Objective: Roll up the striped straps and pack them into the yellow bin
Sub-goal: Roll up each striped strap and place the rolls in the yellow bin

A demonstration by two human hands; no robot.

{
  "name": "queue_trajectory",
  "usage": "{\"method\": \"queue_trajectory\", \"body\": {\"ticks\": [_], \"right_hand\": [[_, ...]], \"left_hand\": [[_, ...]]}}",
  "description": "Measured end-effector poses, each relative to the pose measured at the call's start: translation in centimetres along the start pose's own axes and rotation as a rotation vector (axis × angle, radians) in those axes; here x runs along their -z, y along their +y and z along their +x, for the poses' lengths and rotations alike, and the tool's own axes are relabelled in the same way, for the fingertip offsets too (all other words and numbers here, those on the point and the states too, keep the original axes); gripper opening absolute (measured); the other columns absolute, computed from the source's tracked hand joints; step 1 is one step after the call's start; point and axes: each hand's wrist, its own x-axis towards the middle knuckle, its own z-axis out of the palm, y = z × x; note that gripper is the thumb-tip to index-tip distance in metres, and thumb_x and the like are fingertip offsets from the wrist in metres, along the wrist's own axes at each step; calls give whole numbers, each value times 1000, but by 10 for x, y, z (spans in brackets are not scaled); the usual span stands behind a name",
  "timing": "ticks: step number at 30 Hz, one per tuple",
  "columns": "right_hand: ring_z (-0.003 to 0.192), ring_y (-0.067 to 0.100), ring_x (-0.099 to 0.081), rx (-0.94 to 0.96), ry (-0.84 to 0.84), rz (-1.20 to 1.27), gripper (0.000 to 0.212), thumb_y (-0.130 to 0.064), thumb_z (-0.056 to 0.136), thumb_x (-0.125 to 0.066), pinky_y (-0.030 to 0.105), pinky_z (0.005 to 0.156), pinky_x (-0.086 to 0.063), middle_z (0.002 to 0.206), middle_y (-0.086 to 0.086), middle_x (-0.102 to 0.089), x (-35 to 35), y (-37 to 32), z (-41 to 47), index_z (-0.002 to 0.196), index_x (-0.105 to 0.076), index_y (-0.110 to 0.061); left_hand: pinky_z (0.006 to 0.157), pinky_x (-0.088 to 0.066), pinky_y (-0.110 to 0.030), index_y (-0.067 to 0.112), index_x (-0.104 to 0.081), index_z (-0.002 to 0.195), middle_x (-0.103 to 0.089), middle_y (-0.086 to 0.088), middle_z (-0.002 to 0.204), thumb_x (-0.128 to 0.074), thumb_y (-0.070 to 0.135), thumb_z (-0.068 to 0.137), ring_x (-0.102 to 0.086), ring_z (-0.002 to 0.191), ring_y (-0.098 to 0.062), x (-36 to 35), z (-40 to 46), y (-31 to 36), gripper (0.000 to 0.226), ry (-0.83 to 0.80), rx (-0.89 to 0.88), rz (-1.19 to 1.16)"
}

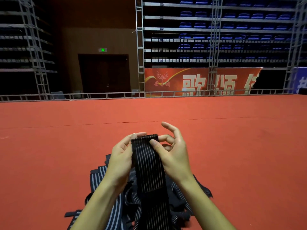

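Two hands hold one strap (149, 165) at centre: the left hand (120, 156) grips its left edge, the right hand (172, 150) pinches its top end. Its long axis runs 6 to 12 o'clock. A pile of straps (106, 211) lies beneath at 6. Open red carpet (232, 138) spreads all around; railing (99, 95) at 12.

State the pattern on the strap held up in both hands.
Black with thin pale lengthwise stripes on the strap, in the head view.
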Motion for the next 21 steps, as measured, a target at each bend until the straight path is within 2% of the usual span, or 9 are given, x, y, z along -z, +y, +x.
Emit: {"method": "queue_trajectory", "body": {"ticks": [3, 7, 8, 10, 11, 13, 15, 18, 21], "right_hand": [[64, 12, -69, 20, 35, -26, 61, -13, 98, -78, 23, 58, -53, 94, 2, -77, 0, -1, -1, 148, -49, -30], [64, 12, -70, 31, 82, -81, 60, -16, 98, -78, 25, 62, -54, 95, 0, -77, 1, 3, 0, 148, -49, -30], [65, 13, -71, 31, 89, -98, 59, -18, 97, -79, 27, 63, -55, 95, -1, -77, 2, 3, 0, 147, -50, -31], [73, 13, -74, 36, 86, -158, 53, -23, 97, -80, 29, 68, -59, 95, -4, -77, 6, 4, 1, 142, -55, -32], [79, 10, -74, 52, 82, -216, 48, -27, 96, -81, 27, 73, -59, 97, -6, -76, 9, 4, 1, 138, -58, -32], [94, 7, -72, 90, 55, -304, 42, -31, 94, -83, 23, 80, -58, 110, -12, -72, 16, 3, 3, 132, -65, -32], [101, 9, -72, 89, -31, -267, 37, -25, 93, -84, 28, 83, -62, 119, -11, -68, 22, 1, 8, 128, -71, -31], [86, 17, -77, 33, -138, -98, 27, -3, 93, -80, 35, 77, -64, 109, -1, -77, 24, -8, 18, 113, -77, -21], [79, 16, -71, 43, -146, -51, 29, 7, 91, -76, 34, 73, -60, 97, -4, -78, 21, -16, 29, 101, -74, -20]], "left_hand": [[93, -61, -47, 22, -78, 120, -82, -13, 113, -50, 39, 110, -79, 104, -30, -1, -1, 3, 34, 12, -42, 30], [91, -63, -49, 21, -76, 122, -82, -9, 112, -52, 40, 107, -80, 103, -29, -5, -4, 5, 34, -15, -119, 96], [88, -64, -47, 21, -74, 125, -83, -9, 110, -58, 36, 106, -81, 102, -28, -5, -4, 6, 29, -40, -143, 136], [80, -66, -36, 18, -70, 129, -83, -10, 105, -68, 18, 103, -82, 97, -26, -4, -4, 8, 25, -80, -174, 192], [75, -65, -30, 16, -68, 129, -84, -10, 103, -68, 10, 103, -82, 94, -25, -3, -4, 9, 27, -88, -177, 204], [71, -64, -27, 12, -66, 129, -83, -11, 99, -65, 4, 103, -82, 89, -23, 1, -2, 12, 27, -101, -179, 224], [74, -66, -32, 11, -67, 125, -82, -13, 99, -67, 7, 103, -81, 89, -23, 6, 4, 15, 23, -128, -218, 278], [87, -65, -39, 13, -72, 113, -80, -10, 104, -72, 16, 102, -79, 98, -25, 10, 13, 21, 12, -165, -320, 406], [76, -64, -50, 14, -73, 108, -80, -14, 95, -72, 24, 99, -80, 87, -27, 10, 16, 32, 14, -134, -311, 391]]}}
